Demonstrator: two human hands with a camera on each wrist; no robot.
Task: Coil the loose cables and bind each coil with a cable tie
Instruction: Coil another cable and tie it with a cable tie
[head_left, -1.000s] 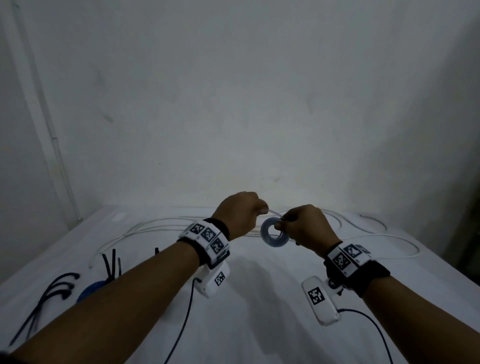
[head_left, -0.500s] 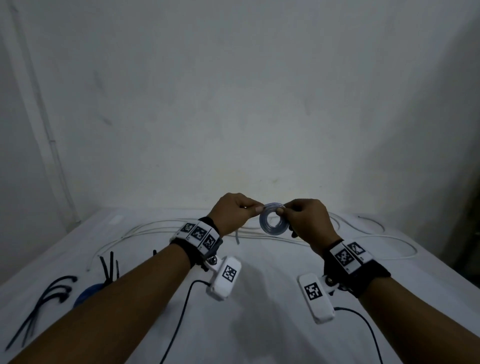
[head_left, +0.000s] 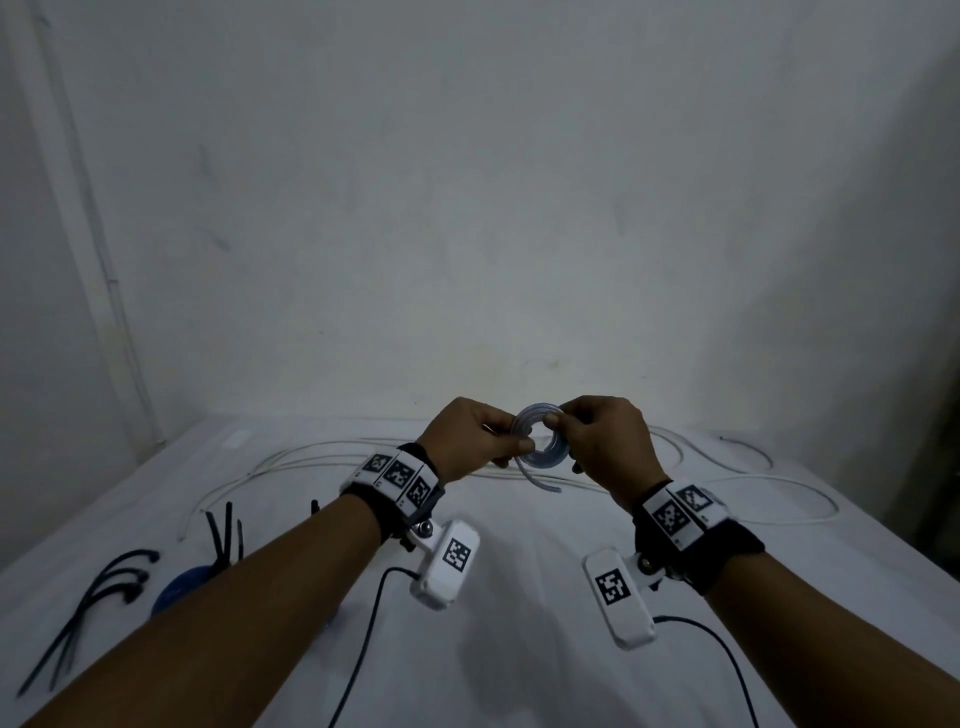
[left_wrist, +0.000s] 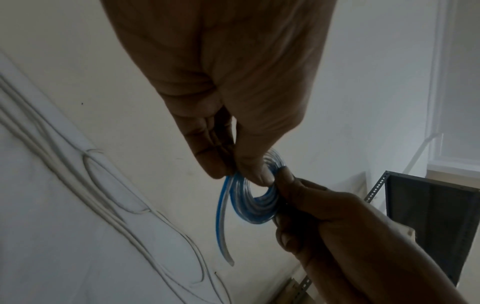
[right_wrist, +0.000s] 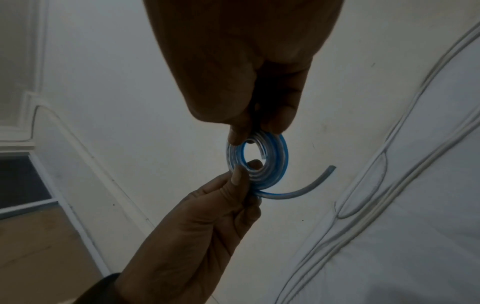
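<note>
Both hands are holding one small coil (head_left: 537, 439) of clear, blue-striped cable up in the air above the white-covered counter (head_left: 519, 649), roughly midway between the person's forearms. The left hand (head_left: 470, 439) is pinching the coil's left side between thumb and fingertips, so its grip is narrow and closed on the cable. The right hand (head_left: 608, 441) is pinching the opposite side in the same way, with its thumb at the rim of the coil's hole.

In the left wrist view the coil (left_wrist: 255, 197) is showing several tight turns, and its free tail (left_wrist: 223, 230) is hanging down from the left thumb in a loose curve. In the right wrist view the coil (right_wrist: 259, 162) is standing nearly edge-up between the two pinches, the tail (right_wrist: 301, 191) is curling away below it, and the inner end is lying across the hole.

A long white cable (head_left: 363, 457) is lying loose in wide loops on the far part of the counter, behind the hands and apart from them. At the left edge a bunch of black cable ties (head_left: 88, 603) is lying flat, and just beside it more black ties (head_left: 224, 535) are standing up from a blue object (head_left: 179, 592) that the left forearm is partly hiding. White camera modules are hanging under both wrists.
</note>
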